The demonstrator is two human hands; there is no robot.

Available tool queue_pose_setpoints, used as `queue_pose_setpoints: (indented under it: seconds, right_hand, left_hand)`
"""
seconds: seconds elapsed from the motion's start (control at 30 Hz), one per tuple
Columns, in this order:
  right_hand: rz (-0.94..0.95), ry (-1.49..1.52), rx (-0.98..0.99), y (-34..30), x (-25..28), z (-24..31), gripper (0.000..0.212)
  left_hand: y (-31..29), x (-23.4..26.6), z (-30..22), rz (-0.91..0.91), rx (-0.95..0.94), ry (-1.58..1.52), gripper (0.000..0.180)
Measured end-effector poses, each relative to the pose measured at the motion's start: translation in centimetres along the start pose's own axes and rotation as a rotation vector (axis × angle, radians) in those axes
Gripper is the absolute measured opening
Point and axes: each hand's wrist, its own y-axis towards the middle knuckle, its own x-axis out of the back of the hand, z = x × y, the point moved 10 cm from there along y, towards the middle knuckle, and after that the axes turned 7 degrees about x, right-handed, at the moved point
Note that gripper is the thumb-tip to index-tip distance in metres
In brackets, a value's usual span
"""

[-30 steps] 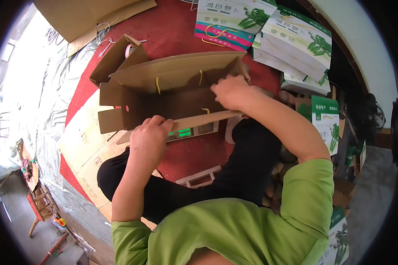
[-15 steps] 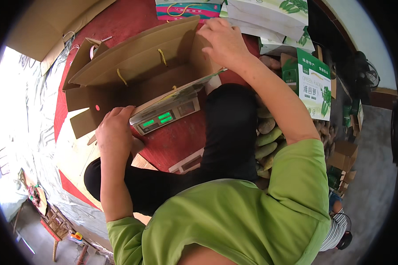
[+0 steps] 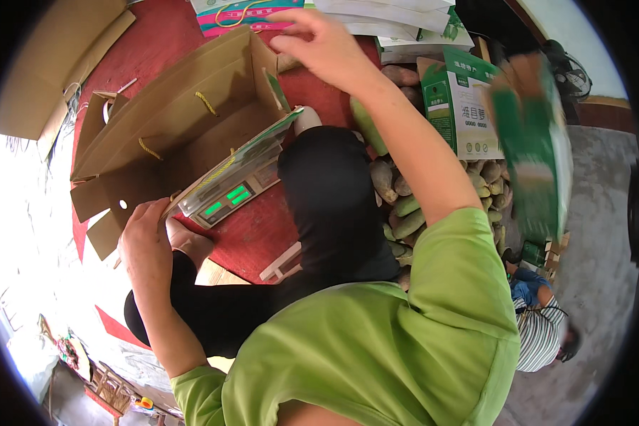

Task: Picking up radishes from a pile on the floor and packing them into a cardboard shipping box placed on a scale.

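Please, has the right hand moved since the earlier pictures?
Yes: judged against the scale, the right hand has moved forward, farther away from it.

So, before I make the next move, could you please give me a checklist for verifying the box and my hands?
1. Left hand on the cardboard box: ok, at the near wall's left end.
2. Right hand has a grip on the box: not ok, its fingers are spread near the right end.
3. Box top open: ok.
4. Left-end flap folded in: not ok, it sticks outward.
5. Scale display lit: ok, green digits show.
6. Box resting fully on the scale: cannot tell, the box hides the contact.
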Motion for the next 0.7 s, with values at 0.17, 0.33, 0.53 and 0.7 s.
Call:
queue_pose_setpoints:
  seconds: [0.17,0.33,0.53,0.7]
  right_hand:
    - [-0.242,0.136,-0.204,-6.1,5.9,-8.2,0.029]
    - [-0.135,-0.46,-0.341,-16.1,7.1,-20.6,0.032]
    - [0.029,-0.842,-0.816,-24.2,8.5,-29.1,0.051]
    - [0.182,-1.054,-0.938,-24.0,7.0,-29.8,0.062]
  left_hand:
    - [0.1,0.2,-0.7,-0.04,-0.028,-0.011,0.02]
    - [0.4,-0.2,-0.9,-0.028,-0.025,-0.001,0.02]
    - [0.5,-0.2,-1.0,0.007,-0.042,-0.035,0.022]
    - [0.5,0.0,-0.9,0.011,0.012,0.001,0.023]
